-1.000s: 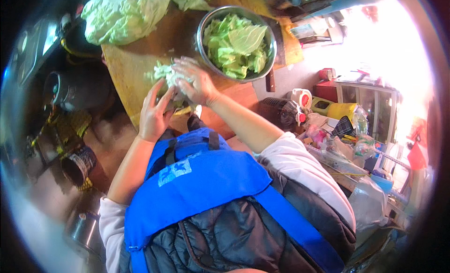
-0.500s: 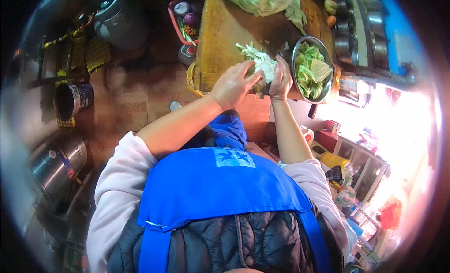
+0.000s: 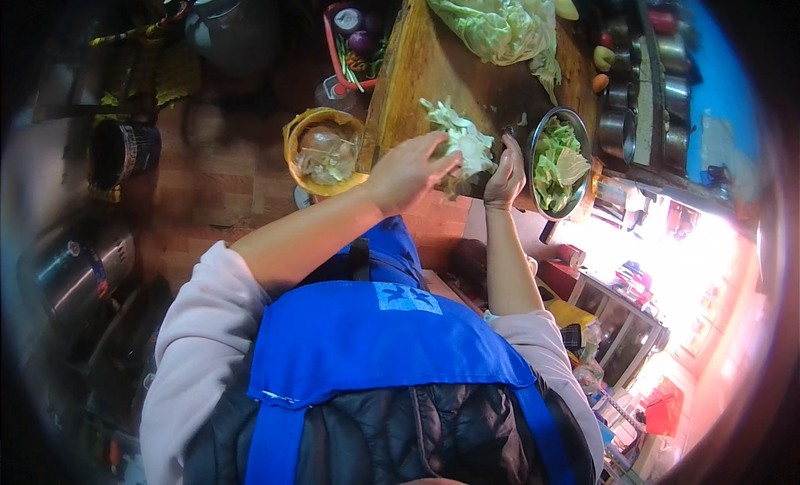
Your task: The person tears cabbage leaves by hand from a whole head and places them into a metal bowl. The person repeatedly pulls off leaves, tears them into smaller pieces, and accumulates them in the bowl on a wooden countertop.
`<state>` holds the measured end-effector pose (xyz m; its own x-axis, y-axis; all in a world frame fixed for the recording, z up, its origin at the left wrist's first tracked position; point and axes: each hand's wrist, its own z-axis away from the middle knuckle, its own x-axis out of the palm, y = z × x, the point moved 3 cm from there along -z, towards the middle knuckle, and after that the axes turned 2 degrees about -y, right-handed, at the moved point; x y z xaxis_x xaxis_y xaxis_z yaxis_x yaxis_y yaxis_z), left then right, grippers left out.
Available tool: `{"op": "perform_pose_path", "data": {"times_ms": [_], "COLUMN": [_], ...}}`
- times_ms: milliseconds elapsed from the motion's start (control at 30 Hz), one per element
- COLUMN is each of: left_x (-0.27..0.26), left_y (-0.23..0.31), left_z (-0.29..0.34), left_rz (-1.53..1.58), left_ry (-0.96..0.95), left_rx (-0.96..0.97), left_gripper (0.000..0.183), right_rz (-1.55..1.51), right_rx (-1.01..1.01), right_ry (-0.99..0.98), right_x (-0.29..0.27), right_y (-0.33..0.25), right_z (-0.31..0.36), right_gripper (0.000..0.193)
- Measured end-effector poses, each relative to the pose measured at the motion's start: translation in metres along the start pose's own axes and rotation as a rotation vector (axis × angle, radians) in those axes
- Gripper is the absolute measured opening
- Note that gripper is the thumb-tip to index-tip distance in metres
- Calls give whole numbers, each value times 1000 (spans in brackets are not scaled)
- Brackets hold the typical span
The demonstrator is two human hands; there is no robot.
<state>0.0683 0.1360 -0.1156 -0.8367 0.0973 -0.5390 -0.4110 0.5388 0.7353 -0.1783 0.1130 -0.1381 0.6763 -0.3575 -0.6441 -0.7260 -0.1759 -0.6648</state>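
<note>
My left hand (image 3: 408, 175) has its fingers curled around a loose clump of pale, cut cabbage (image 3: 468, 145) near the front edge of the wooden cutting board (image 3: 404, 93). On the other side of the clump is my right hand (image 3: 505, 181), its fingers stretched out and the palm turned toward the cabbage, with a small gap showing. Just right of that hand stands an oval metal bowl (image 3: 536, 193) holding torn green cabbage leaves (image 3: 557, 164). A larger head of cabbage (image 3: 496, 22) lies at the far side of the board.
Left of the board is a bin with a yellow liner (image 3: 293, 143) holding scraps. A red basket (image 3: 340, 56) with onions stands behind it. A dark handle (image 3: 547, 232) juts out below the bowl. Several metal pots (image 3: 617, 135) line the right side.
The view has shifted, bringing the yellow-lined bin into sight. My hands have moved slightly apart, and the cabbage clump now lies mostly against my left hand.
</note>
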Motion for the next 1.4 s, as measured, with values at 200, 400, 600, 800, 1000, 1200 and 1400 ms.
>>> {"op": "perform_pose_path", "data": {"times_ms": [200, 400, 600, 800, 1000, 1200, 1400], "left_x": [-71, -101, -54, -84, -95, -110, -59], "left_y": [-19, -56, -155, -166, -114, -50, 9], "left_z": [69, 142, 199, 251, 127, 22, -57], "left_rz": [81, -110, -11, 108, 144, 340, 28], "left_ry": [70, 158, -314, -79, 186, 237, -99], "left_rx": [-152, -362, -767, -1023, -649, -521, -138], "left_gripper": [58, 58, 69, 38, 21, 12, 6], "right_rz": [3, 69, 137, 96, 192, 53, 171], "right_rx": [25, -1, -39, 31, 18, -2, 54], "right_ry": [-12, -30, -46, -62, 6, -34, 262], "right_x": [1, 0, 2, 5, 3, -37, -157], "right_y": [-4, -11, -8, 0, -7, -50, -12], "right_z": [0, -2, -4, 3, 2, 20, 15], "right_gripper": [33, 31, 28, 28, 37, 31, 24]}}
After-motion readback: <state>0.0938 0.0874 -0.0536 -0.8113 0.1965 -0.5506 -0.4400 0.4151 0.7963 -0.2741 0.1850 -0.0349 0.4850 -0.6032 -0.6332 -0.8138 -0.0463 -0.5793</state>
